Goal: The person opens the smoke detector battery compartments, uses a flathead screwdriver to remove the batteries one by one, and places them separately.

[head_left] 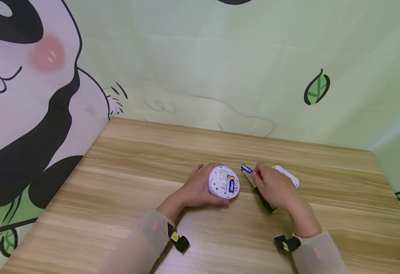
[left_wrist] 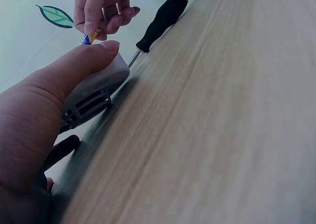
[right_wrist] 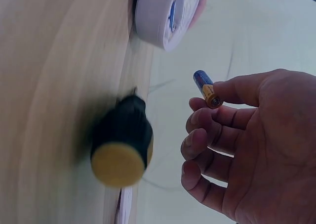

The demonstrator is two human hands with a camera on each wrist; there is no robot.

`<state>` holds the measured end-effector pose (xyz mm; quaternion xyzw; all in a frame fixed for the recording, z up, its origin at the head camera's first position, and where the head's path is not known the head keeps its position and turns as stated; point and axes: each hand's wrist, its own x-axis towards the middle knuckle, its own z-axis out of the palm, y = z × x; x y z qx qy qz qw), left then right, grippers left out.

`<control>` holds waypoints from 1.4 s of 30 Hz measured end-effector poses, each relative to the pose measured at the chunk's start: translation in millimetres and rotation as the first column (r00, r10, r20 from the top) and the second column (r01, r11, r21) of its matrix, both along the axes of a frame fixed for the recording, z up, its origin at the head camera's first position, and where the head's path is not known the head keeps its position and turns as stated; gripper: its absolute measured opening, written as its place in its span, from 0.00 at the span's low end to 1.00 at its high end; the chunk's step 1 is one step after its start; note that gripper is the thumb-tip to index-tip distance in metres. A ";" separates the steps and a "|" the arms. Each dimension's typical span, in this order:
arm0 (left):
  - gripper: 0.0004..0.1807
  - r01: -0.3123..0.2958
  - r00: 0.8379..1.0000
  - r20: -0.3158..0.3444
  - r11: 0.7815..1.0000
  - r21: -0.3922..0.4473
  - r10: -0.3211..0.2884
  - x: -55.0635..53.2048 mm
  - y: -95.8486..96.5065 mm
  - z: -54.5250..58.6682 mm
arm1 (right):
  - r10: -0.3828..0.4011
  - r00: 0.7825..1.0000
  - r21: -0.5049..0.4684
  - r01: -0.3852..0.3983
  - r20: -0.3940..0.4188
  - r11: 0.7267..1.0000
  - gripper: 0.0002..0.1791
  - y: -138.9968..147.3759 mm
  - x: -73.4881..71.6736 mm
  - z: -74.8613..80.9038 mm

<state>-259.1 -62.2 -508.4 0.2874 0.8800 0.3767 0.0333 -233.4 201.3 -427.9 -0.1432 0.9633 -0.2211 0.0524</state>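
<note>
My left hand [head_left: 196, 190] grips a round white smoke detector [head_left: 217, 179] by its side, its underside facing up at a tilt. One blue and yellow battery [head_left: 232, 185] sits in the compartment there, near a printed label. In the left wrist view, dark slotted vents show along the detector's side [left_wrist: 91, 105]. Off to the right, my right hand [head_left: 274, 186] pinches a second battery [right_wrist: 207, 89] between thumb and index finger, apart from the detector. Beneath that hand lies a screwdriver [head_left: 264, 201] with a black handle, partly covered by it.
A white oblong cover [head_left: 292, 177] lies on the wooden table [head_left: 145, 152] just beyond my right hand, which hides part of it. Behind the table rises a pale green wall [head_left: 200, 76] with panda and leaf drawings.
</note>
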 end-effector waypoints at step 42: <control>0.61 -0.008 1.000 -0.018 1.000 -0.025 0.008 0.1 1.0 0.5 | -0.195 0.981 -0.051 0.195 -0.011 0.980 0.16 72.0 -20.1 -6.6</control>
